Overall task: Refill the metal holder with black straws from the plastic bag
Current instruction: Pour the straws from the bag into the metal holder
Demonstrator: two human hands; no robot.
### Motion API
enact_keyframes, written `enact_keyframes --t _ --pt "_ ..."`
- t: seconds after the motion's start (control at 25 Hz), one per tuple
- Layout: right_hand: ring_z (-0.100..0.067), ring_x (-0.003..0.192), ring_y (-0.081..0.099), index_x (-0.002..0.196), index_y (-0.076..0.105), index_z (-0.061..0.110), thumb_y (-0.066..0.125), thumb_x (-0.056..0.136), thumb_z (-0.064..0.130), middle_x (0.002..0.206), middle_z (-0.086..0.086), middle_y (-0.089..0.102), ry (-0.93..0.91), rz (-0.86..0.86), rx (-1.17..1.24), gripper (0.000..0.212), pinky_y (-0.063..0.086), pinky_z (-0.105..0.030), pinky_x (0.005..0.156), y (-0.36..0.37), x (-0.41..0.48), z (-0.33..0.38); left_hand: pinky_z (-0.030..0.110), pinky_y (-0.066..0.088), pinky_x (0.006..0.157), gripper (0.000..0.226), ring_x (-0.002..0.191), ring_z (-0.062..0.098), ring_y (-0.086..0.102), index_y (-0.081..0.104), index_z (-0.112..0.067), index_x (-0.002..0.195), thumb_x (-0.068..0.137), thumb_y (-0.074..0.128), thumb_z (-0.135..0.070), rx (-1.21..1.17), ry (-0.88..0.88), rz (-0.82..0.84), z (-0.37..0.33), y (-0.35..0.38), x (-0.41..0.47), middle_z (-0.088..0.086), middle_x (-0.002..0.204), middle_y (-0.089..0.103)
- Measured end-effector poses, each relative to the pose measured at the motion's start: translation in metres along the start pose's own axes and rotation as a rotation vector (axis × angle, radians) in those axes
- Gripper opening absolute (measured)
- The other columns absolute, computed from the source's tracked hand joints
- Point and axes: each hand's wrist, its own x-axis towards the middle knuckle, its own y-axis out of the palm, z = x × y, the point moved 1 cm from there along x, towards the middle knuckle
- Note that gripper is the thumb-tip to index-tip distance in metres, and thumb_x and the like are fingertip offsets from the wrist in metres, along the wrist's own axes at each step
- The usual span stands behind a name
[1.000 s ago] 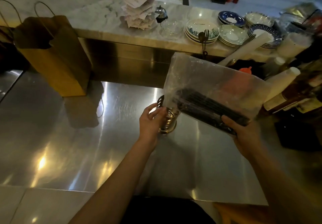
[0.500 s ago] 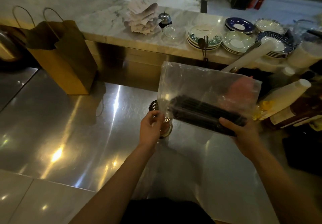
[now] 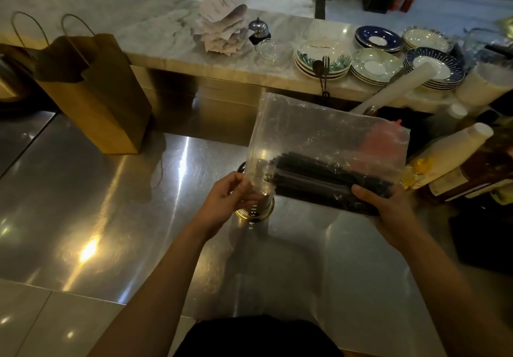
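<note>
Head view, dim light. One clear plastic bag (image 3: 319, 134) is held up over the steel table (image 3: 111, 204), long side roughly level. One bundle of black straws (image 3: 327, 173) lies along the bag's lower edge; the single straws are too many and too dark to be counted. The bag's lower left corner is pinched by the curled fingers of the left hand (image 3: 224, 198). The right end of the bundle is gripped through the plastic by the right hand (image 3: 388, 209), thumb on top. One metal holder (image 3: 256, 209) stands on the table just under the left hand, largely hidden by hand and bag. One brown paper bag (image 3: 91, 90) with two handles stands far left. On the marble ledge (image 3: 166, 43) behind, five plate stacks (image 3: 374, 65), one glass dish (image 3: 273, 50), one bell (image 3: 258, 28) and one receipt spike (image 3: 222, 32) are noted.
</note>
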Motion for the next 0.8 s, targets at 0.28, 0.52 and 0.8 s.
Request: enact_keyframes --t 0.28,0.52,0.8 --pt "-0.028 0.100 0.070 0.103 0.069 0.014 0.096 0.036 0.045 0.105 -0.011 0.074 -0.026 -0.053 -0.024 0.079 0.060 -0.032 0.077 0.000 -0.003 0.006 0.032 0.059 0.084 0.029 0.101 0.024 0.071 0.055 -0.012 0.122 0.093 0.061 -0.015 -0.259 -0.095 -0.137 -0.005 0.006 0.007 0.010 0.113 0.070" --pt "-0.024 0.096 0.072 0.095 0.074 0.023 0.092 0.046 0.042 0.100 -0.006 0.076 -0.049 -0.035 -0.114 0.056 0.060 -0.037 0.081 0.011 -0.012 0.017 0.036 0.050 0.101 0.059 0.119 0.026 0.062 0.047 -0.003 0.136 0.082 0.065 -0.016 -0.890 -0.268 -0.102 -0.002 0.068 -0.001 0.018 0.132 0.060" --pt "-0.007 0.086 0.072 0.092 0.069 0.031 0.076 0.077 0.007 0.085 0.016 0.075 -0.174 -0.128 -0.345 0.029 0.056 -0.031 0.079 0.022 -0.022 0.034 0.040 0.054 0.093 0.057 0.119 0.028 0.061 0.051 -0.008 0.134 0.083 0.064 -0.028 -1.092 -0.394 -0.080 0.001 0.116 0.008 0.016 0.128 0.064"
